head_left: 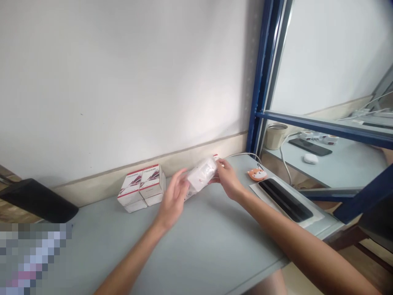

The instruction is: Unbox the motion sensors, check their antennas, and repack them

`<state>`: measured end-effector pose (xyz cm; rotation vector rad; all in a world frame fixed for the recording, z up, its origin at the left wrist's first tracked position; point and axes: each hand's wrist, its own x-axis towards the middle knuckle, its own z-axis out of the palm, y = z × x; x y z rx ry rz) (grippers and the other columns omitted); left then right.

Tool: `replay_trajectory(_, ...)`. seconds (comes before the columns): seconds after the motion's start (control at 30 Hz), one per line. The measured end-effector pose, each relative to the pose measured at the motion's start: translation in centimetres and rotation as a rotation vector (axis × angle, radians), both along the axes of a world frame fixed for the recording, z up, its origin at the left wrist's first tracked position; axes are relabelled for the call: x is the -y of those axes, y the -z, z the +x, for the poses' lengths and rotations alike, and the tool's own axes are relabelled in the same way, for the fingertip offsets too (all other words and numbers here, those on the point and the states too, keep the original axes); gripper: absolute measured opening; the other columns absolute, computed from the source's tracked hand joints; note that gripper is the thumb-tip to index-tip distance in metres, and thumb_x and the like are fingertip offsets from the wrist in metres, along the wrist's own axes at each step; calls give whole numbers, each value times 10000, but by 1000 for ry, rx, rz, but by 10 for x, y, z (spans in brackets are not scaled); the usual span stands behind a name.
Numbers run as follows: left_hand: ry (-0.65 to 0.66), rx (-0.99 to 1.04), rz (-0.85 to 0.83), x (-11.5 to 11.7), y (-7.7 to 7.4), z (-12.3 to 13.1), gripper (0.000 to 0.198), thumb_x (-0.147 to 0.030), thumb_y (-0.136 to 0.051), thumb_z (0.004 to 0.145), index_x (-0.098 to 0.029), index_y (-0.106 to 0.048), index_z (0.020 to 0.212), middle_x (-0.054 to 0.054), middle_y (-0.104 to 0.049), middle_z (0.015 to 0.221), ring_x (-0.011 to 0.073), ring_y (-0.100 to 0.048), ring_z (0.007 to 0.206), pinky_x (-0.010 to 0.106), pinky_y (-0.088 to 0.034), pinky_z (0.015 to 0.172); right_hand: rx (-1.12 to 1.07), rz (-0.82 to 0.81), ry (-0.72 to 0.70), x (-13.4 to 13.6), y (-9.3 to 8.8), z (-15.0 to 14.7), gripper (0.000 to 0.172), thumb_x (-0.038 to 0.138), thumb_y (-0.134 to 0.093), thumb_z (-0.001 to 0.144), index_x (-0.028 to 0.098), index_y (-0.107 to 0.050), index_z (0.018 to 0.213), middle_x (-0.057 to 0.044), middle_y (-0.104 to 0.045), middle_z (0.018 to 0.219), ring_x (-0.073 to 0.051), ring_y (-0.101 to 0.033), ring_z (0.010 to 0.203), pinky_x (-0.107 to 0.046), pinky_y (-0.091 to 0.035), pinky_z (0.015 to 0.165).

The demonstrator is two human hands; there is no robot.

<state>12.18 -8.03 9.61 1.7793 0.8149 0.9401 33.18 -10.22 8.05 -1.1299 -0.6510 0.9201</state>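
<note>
A white packet in clear wrapping (201, 175) is held just above the grey table (208, 246), near the wall. My right hand (227, 177) grips its right end with fingers closed on it. My left hand (174, 197) is at its left end, fingers spread and curved, touching or nearly touching the packet. Small white and red boxes (141, 186) stand stacked against the wall, just left of my left hand.
An orange animal-shaped item (257, 174) and a black phone (285, 199) on white paper lie to the right. A blue metal rack post (260, 78) rises behind. Beyond it a second table holds a cup (275, 136), phone, earbuds case and cables. A black object (37, 198) sits far left.
</note>
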Motion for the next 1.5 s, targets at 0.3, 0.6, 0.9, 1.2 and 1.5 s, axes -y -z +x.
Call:
replay_trajectory(0.3,165,490,-871,33,44,-61,334,-380,-729,982,-194,-728,1260,88,-760,1206,184,-752,884,273,-595,752,785,366,-357,41,-1,-35,210,433,-653,1011,228,-671,967,-18,-703,890,-147,-648,750,-285,-554,688)
replay_trajectory(0.6,425,551,-1006,34,43,-62,385,-446,-723,977,-132,-761,1197,122,-761,1059,249,-768,928,335,-588,839,803,467,-201,46,-67,-37,170,366,-701,1004,218,-678,924,-8,-685,786,-138,-651,665,-272,-551,618)
replay_trajectory(0.9,455,491,-952,33,41,-69,548,-270,-733,916,-197,-602,1444,156,-690,1289,232,-731,869,341,-516,744,895,124,227,-42,-47,-28,381,523,-350,1100,239,-588,1188,-91,-701,1044,-197,-717,886,-329,-574,716)
replay_trajectory(1.2,253,623,-992,36,29,-64,466,-389,-576,1006,-158,-612,1410,175,-690,1293,265,-714,857,427,-515,838,1112,98,57,-11,6,-34,286,423,-547,1022,246,-701,1186,-140,-627,1297,-307,-596,1214,-478,-482,1041)
replay_trajectory(1.5,281,553,-860,36,37,-59,495,-375,-370,1076,-129,-565,1459,189,-735,1194,300,-694,947,414,-493,847,279,-160,-606,20,19,-70,580,748,-485,993,219,-626,801,14,-545,582,-159,-493,575,-313,-424,595)
